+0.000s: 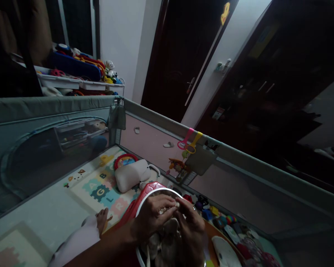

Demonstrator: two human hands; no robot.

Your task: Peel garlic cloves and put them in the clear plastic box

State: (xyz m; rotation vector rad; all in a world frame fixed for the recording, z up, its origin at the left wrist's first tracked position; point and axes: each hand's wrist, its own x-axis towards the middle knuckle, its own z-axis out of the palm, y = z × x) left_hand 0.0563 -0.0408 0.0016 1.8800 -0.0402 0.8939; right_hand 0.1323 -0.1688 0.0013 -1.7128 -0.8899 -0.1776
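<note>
My left hand (151, 218) and my right hand (192, 230) meet at the bottom centre, fingers curled together around a small pale thing (167, 209) that I cannot make out. Both hands hover over a round metal bowl (156, 194) with pale pieces inside. The bowl rests on a red tray (133, 209). My foot (101, 218) and a light trouser leg lie to the left of the tray.
I sit inside a playpen with grey mesh walls (44, 148) and a pink padded side (150, 142). An alphabet foam mat (100, 189), a white cushion (130, 176), hanging ring toys (189, 142) and several scattered toys (225, 222) lie around. Dark doors stand behind.
</note>
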